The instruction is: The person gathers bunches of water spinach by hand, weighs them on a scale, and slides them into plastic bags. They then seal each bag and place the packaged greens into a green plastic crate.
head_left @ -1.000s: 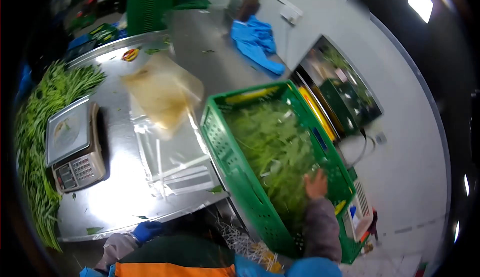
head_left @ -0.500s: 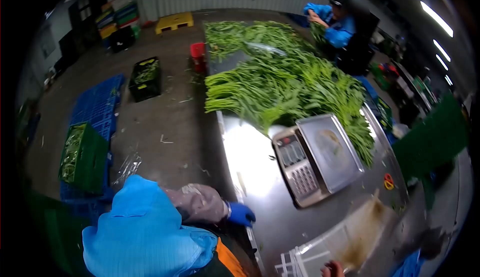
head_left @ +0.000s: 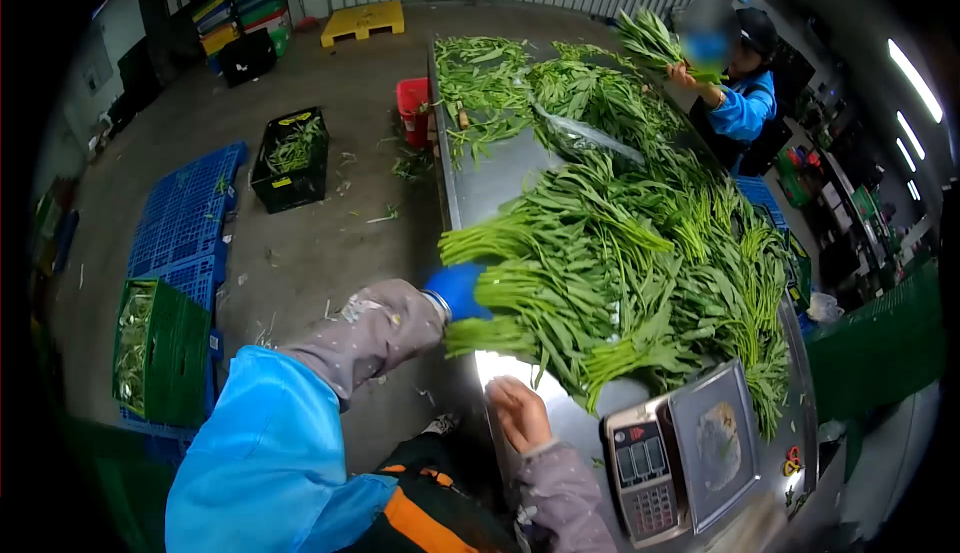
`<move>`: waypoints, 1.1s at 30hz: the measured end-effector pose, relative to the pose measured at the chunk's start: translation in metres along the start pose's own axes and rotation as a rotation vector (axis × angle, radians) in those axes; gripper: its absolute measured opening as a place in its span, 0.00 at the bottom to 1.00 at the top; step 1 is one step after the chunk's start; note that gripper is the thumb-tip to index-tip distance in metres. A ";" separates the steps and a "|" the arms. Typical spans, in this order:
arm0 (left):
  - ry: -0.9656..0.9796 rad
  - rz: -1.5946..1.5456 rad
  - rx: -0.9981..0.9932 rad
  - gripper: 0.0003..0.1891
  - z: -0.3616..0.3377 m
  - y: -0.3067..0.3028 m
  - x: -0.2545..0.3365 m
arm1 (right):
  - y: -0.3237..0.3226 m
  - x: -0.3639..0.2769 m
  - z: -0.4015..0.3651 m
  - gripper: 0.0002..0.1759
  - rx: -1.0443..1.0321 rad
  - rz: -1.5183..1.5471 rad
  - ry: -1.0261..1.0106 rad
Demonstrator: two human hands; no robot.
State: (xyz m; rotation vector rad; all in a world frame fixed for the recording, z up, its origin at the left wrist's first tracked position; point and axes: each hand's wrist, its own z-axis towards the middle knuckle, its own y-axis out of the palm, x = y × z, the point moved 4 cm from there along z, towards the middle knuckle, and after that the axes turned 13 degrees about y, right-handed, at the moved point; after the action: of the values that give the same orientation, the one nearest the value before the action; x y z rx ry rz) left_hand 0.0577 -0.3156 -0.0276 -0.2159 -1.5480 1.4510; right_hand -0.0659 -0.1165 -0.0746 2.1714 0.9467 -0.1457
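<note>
My left hand (head_left: 458,291), in a blue glove, touches the cut stem ends of the leafy greens (head_left: 590,263) at the near left side of the metal table; its fingers are hidden among the stems. Below it, my right hand (head_left: 518,415) is bare and empty, its fingers loosely bent and slightly apart, over the table's edge near the lower stems. The greens lie in a thick layer with their stems pointing left. To the right of my right hand stands a scale (head_left: 645,468) with a metal tray (head_left: 715,443).
Across the table a person (head_left: 745,103) in blue sleeves holds up a bunch of greens (head_left: 650,43). A clear plastic piece (head_left: 590,138) lies on the far greens. Orange scissors (head_left: 792,461) lie right of the scale. Left on the floor are crates (head_left: 290,158) and blue pallets (head_left: 185,203).
My left hand has moved forward from the table edge to the stems. My right hand has come up from the bottom edge to beside them. The view has shifted; the other person has raised greens.
</note>
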 end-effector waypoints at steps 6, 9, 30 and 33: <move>-0.079 0.067 -0.211 0.47 0.042 0.039 -0.030 | 0.008 -0.020 0.096 0.11 0.096 0.183 0.053; -0.179 -0.008 -0.370 0.43 0.051 0.046 -0.041 | 0.010 -0.027 0.107 0.12 0.201 0.203 0.036; -0.639 -1.718 -0.440 0.26 -0.058 0.097 0.052 | -0.024 0.001 -0.004 0.26 -0.039 0.259 -0.117; -0.568 -1.520 -0.496 0.29 -0.055 0.092 0.065 | -0.011 -0.011 -0.013 0.26 0.157 0.111 -0.177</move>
State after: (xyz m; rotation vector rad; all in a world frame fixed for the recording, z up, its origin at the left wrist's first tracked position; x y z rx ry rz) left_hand 0.0208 -0.2085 -0.0821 0.9794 -1.7389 -0.1139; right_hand -0.0833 -0.1090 -0.0682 2.3042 0.7346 -0.3632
